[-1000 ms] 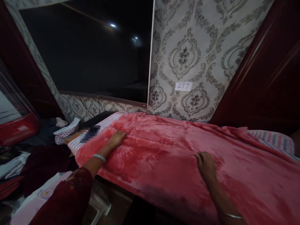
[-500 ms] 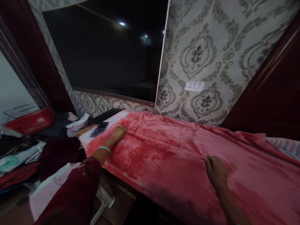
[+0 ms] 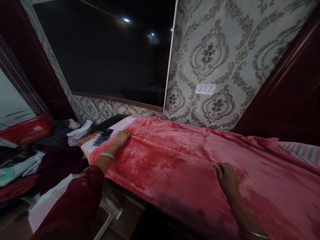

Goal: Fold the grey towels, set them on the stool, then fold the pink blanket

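Note:
A plush pink-red blanket lies spread along a long surface against the wall, over a striped cloth that shows at both ends. My left hand is at the blanket's left end, its fingers curled down on the fabric. Further right and nearer to me, my right hand pinches the blanket between thumb and fingers. A taut crease runs across the fabric between the two hands. Just left of my left hand, a small dark item, partly blurred out, rests on the striped cloth.
A large television hangs on the patterned wall above a paper label reading 277. At left are piled clothes, a red bag and a polka-dot item. White furniture legs stand below the blanket's edge.
The view has shifted slightly, so the scene sits a little further left and higher. Both hands keep nearly the same places on the blanket.

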Motion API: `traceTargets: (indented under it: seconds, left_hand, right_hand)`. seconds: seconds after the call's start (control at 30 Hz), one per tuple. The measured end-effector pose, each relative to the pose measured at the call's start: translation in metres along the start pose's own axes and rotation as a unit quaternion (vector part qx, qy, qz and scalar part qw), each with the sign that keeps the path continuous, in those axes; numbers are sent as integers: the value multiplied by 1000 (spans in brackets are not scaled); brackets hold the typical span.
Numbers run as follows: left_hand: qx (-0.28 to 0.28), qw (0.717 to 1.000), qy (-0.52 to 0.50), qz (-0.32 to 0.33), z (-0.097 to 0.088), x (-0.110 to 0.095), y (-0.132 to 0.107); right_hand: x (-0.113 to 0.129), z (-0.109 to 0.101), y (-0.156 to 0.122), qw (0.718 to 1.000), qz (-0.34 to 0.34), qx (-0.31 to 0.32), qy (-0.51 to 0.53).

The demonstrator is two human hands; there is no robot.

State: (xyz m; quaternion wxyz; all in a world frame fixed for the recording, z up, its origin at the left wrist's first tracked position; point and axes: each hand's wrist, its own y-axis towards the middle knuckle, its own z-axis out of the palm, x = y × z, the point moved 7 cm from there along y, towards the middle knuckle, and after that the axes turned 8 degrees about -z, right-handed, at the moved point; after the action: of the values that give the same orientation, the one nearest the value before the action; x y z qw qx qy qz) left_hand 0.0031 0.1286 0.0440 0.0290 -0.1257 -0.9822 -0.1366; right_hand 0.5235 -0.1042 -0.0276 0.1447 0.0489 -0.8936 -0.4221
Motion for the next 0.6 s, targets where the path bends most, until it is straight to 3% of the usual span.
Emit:
traceTargets:
  seconds: [0.3, 0.43, 0.6]
  left_hand:
    - [-7, 997, -33, -73, -15, 16, -3]
    - [-21, 997, -40, -56, -27, 17, -6]
    - [-51, 998, -40, -7, -47, 15, -18]
  right_hand:
    - [1, 9, 0, 999, 34, 19, 17]
    - [8, 1, 4, 1000, 14, -8, 2]
    - [14, -25, 5, 999, -10, -27, -19]
